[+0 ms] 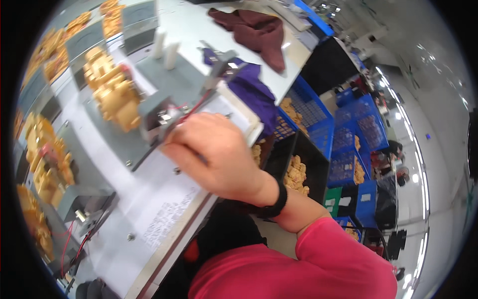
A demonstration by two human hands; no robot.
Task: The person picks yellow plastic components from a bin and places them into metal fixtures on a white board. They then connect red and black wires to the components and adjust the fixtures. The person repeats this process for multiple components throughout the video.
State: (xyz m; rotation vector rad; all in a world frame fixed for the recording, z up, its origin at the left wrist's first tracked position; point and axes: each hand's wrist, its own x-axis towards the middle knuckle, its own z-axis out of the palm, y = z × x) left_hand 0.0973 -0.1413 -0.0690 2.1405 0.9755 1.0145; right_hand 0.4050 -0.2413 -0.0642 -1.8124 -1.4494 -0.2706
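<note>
My right hand [216,154] is closed, its fingers curled down at the near edge of a grey fixture plate [127,147]. Whatever it grips is hidden behind the fingers. Right beside the fingers are a metal block [162,117] with red wires and a slanting metal bar, blurred. A tan, lumpy moulded part [110,89] lies on the fixture just left of the block. Two white pegs [171,56] stand on the plate behind. My left hand is not in view.
More tan parts [47,154] sit on fixtures to the left. A purple cloth [251,89] and a maroon cloth [256,35] lie on the white table [294,50]. Right of it are a black bin [313,162] and blue crates [318,124] holding tan parts.
</note>
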